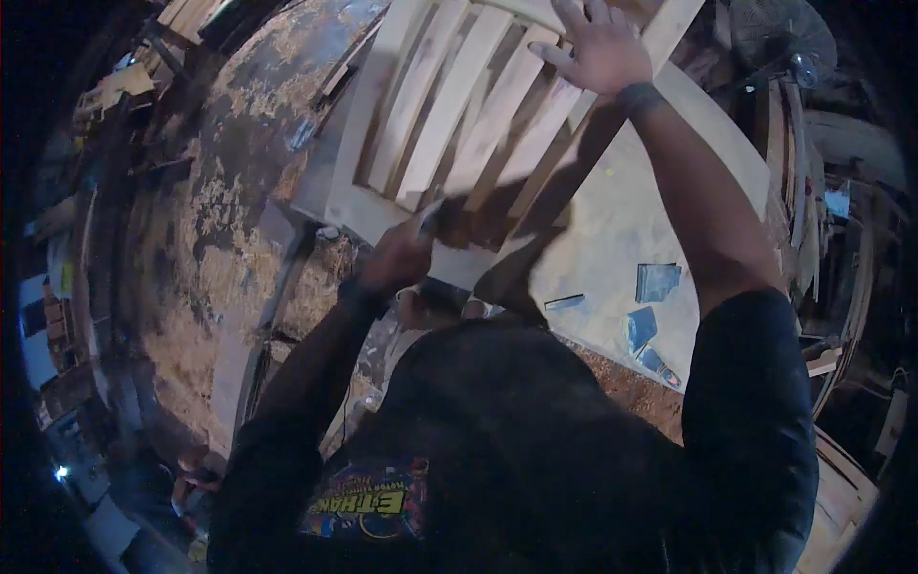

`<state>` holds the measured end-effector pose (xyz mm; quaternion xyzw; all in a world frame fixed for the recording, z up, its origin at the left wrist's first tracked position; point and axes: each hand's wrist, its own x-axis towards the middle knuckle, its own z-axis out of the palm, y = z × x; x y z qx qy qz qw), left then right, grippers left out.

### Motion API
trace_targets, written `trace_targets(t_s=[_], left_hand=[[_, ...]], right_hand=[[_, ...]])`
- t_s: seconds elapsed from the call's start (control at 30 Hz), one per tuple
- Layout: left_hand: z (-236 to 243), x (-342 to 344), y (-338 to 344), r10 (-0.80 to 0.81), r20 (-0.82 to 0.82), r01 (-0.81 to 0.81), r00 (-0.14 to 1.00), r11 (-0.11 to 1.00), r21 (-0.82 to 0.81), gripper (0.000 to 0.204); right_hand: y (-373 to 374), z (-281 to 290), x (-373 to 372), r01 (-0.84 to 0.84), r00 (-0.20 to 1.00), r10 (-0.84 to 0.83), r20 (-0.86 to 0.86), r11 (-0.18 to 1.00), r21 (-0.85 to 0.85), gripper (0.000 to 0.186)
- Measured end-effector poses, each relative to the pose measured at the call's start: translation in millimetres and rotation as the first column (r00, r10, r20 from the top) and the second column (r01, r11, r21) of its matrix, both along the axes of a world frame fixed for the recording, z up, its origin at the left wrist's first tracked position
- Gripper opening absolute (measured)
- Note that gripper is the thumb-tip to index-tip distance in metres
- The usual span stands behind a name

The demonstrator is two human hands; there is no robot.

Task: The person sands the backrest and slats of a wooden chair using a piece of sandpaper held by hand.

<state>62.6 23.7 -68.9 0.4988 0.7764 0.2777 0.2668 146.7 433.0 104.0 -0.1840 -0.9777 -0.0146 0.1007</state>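
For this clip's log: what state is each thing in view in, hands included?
Slatted wooden frame: assembled, gaps open between slats.
Left hand: at the frame's near end; grip unclear.
Right hand: open, spread over the frame's far part.
Pale tabletop: partly hidden by the frame.
Flat dark pieces: loose, scattered on the tabletop.
Small light at lower left: lit.

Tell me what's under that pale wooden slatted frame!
A broad, pale, flat tabletop shows past the right side of the pale wooden slatted frame and seems to continue underneath. The frame hides whatever else is there.
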Motion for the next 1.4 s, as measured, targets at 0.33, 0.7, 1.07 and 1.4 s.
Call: trace_targets(t_s=[0.33,0.7,1.07,1.4], left_hand=[[48.7,41.0,-13.1,-0.060,-0.036,0.066,0.998,0.979,0.191,0.035],[-28.9,89.8,9.9,0.051,-0.043,-0.044,0.998,0.988,0.145,0.065],[-1.2,59.5,22.3,-0.019,0.020,0.016,1.000,0.993,0.116,0.029],[7.0,59.0,36.9,0.095,0.269,-0.056,0.958,0.987,-0.150,0.039]], right_hand=[[9.7,-16.1,-0.6,-0.106,0.964,0.150,-0.219,0.973,0.204,0.099],[13.3,-17.6,2.2,-0.138,0.946,0.198,-0.255,0.962,0.235,0.101],[15.7,-19.2,3.7,-0.086,0.978,0.119,-0.172,0.978,0.187,0.104],[15.8,-20.8,-0.9,-0.074,0.964,0.148,-0.223,0.948,0.310,0.104]])
